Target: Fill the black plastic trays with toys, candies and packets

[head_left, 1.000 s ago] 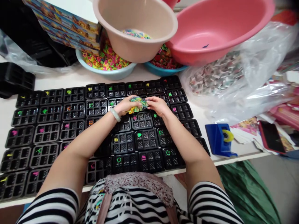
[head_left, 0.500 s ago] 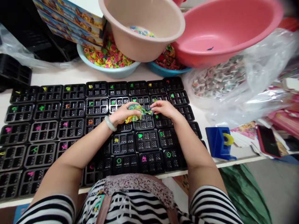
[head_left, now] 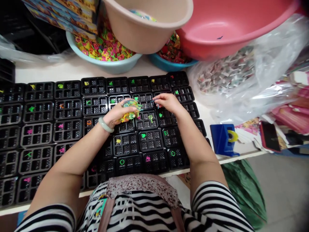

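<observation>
My left hand [head_left: 120, 113] is closed around a bunch of small colourful plastic trinkets [head_left: 131, 110], mostly yellow, green and blue, which bulge out past the fingers. To its right, my right hand [head_left: 166, 102] pinches a small dark-blue piece [head_left: 152, 101] over the trays; its exact shape is too small to tell. Between and below the hands, a yellow-green trinket [head_left: 150, 118] shows at a black compartment tray [head_left: 147, 124]. Rows of such trays cover the table, most with one small green, pink, yellow or orange piece in a corner compartment.
Behind the trays stand a light-blue basin [head_left: 106, 66] of colourful trinkets, a beige tub [head_left: 147, 37], a blue basin [head_left: 169, 67] and a large pink basin [head_left: 217, 45]. On the right lie a clear plastic bag [head_left: 224, 74] of small packets, a blue tape dispenser [head_left: 223, 140] and a phone [head_left: 269, 135].
My hands have moved apart, the left going left with its bunch. The yellow-green trinket, earlier between my hands, now shows at the tray below. The whole view has shifted slightly.
</observation>
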`<action>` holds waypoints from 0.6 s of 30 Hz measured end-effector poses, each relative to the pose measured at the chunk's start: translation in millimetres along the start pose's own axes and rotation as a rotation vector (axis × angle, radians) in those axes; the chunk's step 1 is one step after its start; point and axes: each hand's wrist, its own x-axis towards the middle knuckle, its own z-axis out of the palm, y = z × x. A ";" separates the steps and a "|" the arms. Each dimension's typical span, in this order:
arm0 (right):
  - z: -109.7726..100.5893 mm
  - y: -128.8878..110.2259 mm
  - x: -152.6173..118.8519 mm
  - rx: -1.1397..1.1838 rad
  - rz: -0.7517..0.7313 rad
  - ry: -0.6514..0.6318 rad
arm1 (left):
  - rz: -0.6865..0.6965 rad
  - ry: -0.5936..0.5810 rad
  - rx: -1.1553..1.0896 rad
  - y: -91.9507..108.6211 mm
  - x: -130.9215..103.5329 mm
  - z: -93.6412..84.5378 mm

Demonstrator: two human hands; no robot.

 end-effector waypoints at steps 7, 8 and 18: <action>-3.0 -6.6 40.3 -0.222 -0.196 0.193 | 0.011 0.011 -0.019 3.4 0.0 -3.0; -1.9 -8.5 51.3 -0.254 -0.221 0.207 | 0.014 0.015 -0.029 4.2 0.0 -3.0; 15.4 -15.2 151.5 -0.329 -0.216 0.215 | 0.010 0.053 -0.062 5.2 -0.2 -12.8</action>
